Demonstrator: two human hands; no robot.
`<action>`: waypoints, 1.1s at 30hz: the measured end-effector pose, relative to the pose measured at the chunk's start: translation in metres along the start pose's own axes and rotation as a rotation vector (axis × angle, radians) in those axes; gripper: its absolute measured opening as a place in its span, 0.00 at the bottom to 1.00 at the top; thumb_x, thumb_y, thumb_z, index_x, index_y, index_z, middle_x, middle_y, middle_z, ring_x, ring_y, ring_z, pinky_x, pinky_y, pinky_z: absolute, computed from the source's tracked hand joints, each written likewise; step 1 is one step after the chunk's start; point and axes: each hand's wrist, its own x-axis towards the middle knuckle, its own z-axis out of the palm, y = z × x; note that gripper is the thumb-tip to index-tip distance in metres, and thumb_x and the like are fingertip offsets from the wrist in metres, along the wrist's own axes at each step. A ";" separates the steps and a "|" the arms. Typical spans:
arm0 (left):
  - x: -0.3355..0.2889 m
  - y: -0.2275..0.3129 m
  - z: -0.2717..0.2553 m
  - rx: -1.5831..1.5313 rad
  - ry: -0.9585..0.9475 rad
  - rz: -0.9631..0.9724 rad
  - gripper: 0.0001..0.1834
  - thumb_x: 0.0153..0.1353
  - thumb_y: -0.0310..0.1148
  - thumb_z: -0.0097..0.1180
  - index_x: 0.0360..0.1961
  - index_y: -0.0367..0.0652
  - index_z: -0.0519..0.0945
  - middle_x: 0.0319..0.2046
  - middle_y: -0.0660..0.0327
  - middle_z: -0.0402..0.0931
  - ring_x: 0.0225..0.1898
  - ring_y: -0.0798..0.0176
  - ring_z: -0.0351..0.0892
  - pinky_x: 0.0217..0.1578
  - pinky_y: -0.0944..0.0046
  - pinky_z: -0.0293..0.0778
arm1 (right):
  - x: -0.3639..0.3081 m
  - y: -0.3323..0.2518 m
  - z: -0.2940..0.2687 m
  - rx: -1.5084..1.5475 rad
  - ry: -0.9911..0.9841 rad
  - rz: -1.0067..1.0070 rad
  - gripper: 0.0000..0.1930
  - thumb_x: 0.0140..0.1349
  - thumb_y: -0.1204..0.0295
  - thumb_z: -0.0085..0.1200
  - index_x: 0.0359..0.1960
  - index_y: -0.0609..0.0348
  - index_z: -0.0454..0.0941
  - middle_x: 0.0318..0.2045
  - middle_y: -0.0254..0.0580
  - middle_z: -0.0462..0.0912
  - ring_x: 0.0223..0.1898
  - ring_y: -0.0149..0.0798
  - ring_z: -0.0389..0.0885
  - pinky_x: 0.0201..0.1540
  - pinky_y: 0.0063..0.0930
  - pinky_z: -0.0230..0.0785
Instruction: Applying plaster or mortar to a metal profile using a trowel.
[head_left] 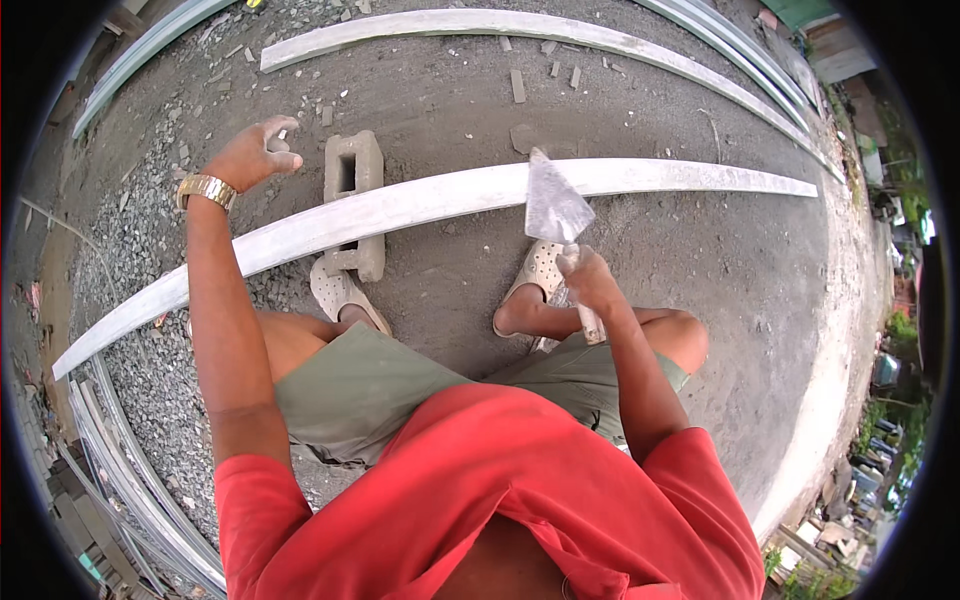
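My right hand (590, 280) grips a pointed masonry trowel (558, 208). Its triangular blade, smeared pale grey, points away from me and overlaps the near long whitish beam (420, 203). My left hand (258, 155), with a gold-coloured watch on the wrist, hovers past the beam at the left. Its thumb stands apart from the bent, dusty fingers; I make out no object held there. Just right of that hand, a grey hollow concrete block (357, 160) lies on the ground, and the beam crosses over it.
A second whitish beam (480, 22) stretches across the far ground. Metal channels (150, 60) lie far left, with more lengths (130, 450) near left. Gravel (150, 400) covers the left side. Small block offcuts (517, 86) are scattered beyond. My clogs (345, 295) rest close to the near beam.
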 end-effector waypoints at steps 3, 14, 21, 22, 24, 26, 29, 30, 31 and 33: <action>-0.008 -0.004 0.002 0.084 0.016 -0.027 0.35 0.50 0.41 0.63 0.60 0.47 0.68 0.43 0.53 0.79 0.45 0.57 0.77 0.50 0.58 0.69 | 0.018 -0.136 -0.021 0.404 -0.258 0.308 0.23 0.60 0.57 0.50 0.42 0.70 0.73 0.35 0.66 0.79 0.41 0.63 0.78 0.46 0.48 0.69; 0.016 0.033 0.110 0.351 0.171 0.142 0.39 0.52 0.46 0.61 0.62 0.38 0.64 0.60 0.48 0.66 0.63 0.49 0.62 0.62 0.56 0.60 | -0.019 -0.055 -0.062 1.155 0.267 0.654 0.18 0.66 0.57 0.47 0.39 0.63 0.72 0.20 0.33 0.72 0.16 0.26 0.69 0.18 0.23 0.63; 0.033 0.175 0.314 0.215 0.057 0.329 0.49 0.55 0.54 0.56 0.68 0.37 0.49 0.70 0.50 0.41 0.71 0.48 0.38 0.66 0.40 0.41 | -0.088 0.005 -0.097 1.482 0.654 0.871 0.22 0.64 0.49 0.47 0.46 0.55 0.69 0.22 0.30 0.67 0.18 0.26 0.68 0.17 0.20 0.63; 0.038 0.181 0.326 0.266 0.036 0.286 0.49 0.57 0.56 0.52 0.68 0.36 0.48 0.71 0.51 0.41 0.72 0.49 0.37 0.67 0.41 0.37 | -0.090 0.001 -0.097 1.491 0.617 0.866 0.22 0.64 0.49 0.47 0.46 0.55 0.69 0.22 0.30 0.67 0.18 0.26 0.68 0.17 0.20 0.63; 0.040 0.161 0.336 0.262 0.110 0.217 0.48 0.58 0.58 0.49 0.69 0.36 0.47 0.71 0.51 0.40 0.72 0.49 0.36 0.67 0.42 0.36 | -0.091 -0.004 -0.099 1.522 0.549 0.879 0.23 0.64 0.49 0.48 0.47 0.56 0.69 0.22 0.30 0.67 0.18 0.26 0.67 0.18 0.20 0.64; 0.041 0.147 0.326 0.261 0.170 0.131 0.47 0.60 0.60 0.43 0.69 0.37 0.46 0.71 0.53 0.39 0.72 0.51 0.34 0.68 0.44 0.33 | -0.091 -0.001 -0.090 1.535 0.522 0.862 0.23 0.64 0.50 0.48 0.47 0.56 0.68 0.22 0.31 0.68 0.18 0.26 0.68 0.17 0.20 0.64; 0.024 0.084 0.276 0.334 0.165 -0.108 0.49 0.59 0.65 0.39 0.70 0.43 0.43 0.72 0.58 0.34 0.73 0.55 0.30 0.68 0.45 0.31 | -0.085 0.003 -0.072 1.575 0.523 0.847 0.21 0.64 0.51 0.48 0.44 0.57 0.69 0.21 0.32 0.69 0.16 0.27 0.68 0.13 0.20 0.62; 0.016 0.058 0.256 0.352 0.145 -0.245 0.50 0.59 0.68 0.36 0.71 0.43 0.41 0.72 0.58 0.32 0.73 0.55 0.29 0.68 0.44 0.32 | -0.079 0.001 -0.069 1.604 0.504 0.839 0.22 0.65 0.50 0.48 0.44 0.57 0.70 0.21 0.32 0.70 0.16 0.27 0.69 0.13 0.21 0.62; 0.011 0.030 0.241 0.368 0.138 -0.404 0.51 0.58 0.70 0.32 0.71 0.42 0.41 0.72 0.57 0.33 0.73 0.55 0.30 0.68 0.43 0.35 | -0.073 -0.005 -0.065 1.631 0.490 0.832 0.22 0.65 0.50 0.47 0.44 0.57 0.70 0.21 0.32 0.70 0.16 0.27 0.69 0.13 0.21 0.62; -0.004 0.000 0.201 0.317 0.066 -0.676 0.52 0.57 0.71 0.32 0.70 0.41 0.42 0.72 0.55 0.32 0.73 0.51 0.31 0.66 0.39 0.37 | -0.061 -0.010 -0.055 1.564 0.495 0.775 0.23 0.65 0.49 0.46 0.40 0.59 0.72 0.20 0.33 0.71 0.16 0.28 0.69 0.14 0.21 0.62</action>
